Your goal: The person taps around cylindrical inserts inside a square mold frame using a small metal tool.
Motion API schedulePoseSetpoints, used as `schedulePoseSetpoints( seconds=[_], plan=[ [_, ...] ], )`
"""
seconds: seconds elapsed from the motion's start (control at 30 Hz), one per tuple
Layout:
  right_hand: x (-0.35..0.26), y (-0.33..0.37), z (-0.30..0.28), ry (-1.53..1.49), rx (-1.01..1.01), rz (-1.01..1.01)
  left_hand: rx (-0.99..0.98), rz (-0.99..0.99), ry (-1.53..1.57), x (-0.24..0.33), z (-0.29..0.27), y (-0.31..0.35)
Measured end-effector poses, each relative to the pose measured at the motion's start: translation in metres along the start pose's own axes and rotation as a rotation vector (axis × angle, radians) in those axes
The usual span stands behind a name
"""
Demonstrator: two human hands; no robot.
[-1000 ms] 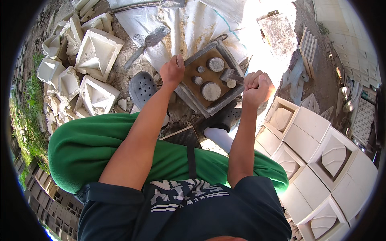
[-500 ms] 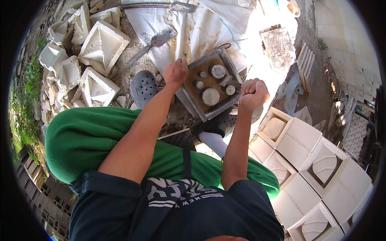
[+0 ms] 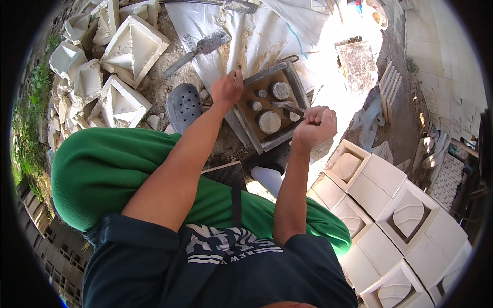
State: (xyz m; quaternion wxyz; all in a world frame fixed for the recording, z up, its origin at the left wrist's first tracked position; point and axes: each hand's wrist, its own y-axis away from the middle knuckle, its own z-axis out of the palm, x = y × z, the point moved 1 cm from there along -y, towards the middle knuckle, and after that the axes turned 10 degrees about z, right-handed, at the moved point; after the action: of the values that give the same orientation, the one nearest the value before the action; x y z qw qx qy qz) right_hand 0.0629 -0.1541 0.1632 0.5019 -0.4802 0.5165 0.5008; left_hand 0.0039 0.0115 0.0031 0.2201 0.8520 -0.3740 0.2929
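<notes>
In front of me lies a square, grey-rimmed mould [image 3: 250,132] with a brown inner face and several round grey discs of differing size. My left hand [image 3: 226,91] is closed at its upper left corner; whatever the fingers grip is hidden. My right hand [image 3: 314,127], a fist beside the right rim, grips a small handled tool [image 3: 294,108]. The tool's flat-looking end reaches over the discs, and its exact kind is unclear. A large pale disc [image 3: 269,122] sits nearest me, with another round disc [image 3: 280,91] toward the far side.
Broken white hollow blocks [image 3: 136,49] are heaped at left. A trowel [image 3: 210,42] lies on a white sheet [image 3: 257,36] beyond the mould. Cream blocks with carved recesses [image 3: 382,205] stand at right, near a slatted wooden piece [image 3: 389,90]. My grey clog [image 3: 184,109] is left of the mould.
My right hand has shifted slightly left and toward me, and the tool in it has tilted over the mould. My left hand stays at the mould's corner.
</notes>
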Motion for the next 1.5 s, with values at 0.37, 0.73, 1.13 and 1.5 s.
schedulePoseSetpoints(
  seconds=[0.37,0.73,1.13,1.5],
  plan=[
    [0.003,0.001,-0.011,-0.214,0.06,-0.115,0.011,0.014,0.033,0.0,0.003,0.002],
    [0.003,-0.002,-0.012,-0.138,0.009,-0.029,-0.009,-0.022,-0.017,-0.003,0.002,0.0],
    [-0.002,0.015,-0.013,-0.257,0.071,-0.029,-0.009,-0.003,-0.014,0.003,0.0,0.0],
    [-0.006,0.009,0.008,-0.033,0.123,0.12,-0.035,-0.024,-0.016,-0.003,0.003,-0.002]
  ],
)
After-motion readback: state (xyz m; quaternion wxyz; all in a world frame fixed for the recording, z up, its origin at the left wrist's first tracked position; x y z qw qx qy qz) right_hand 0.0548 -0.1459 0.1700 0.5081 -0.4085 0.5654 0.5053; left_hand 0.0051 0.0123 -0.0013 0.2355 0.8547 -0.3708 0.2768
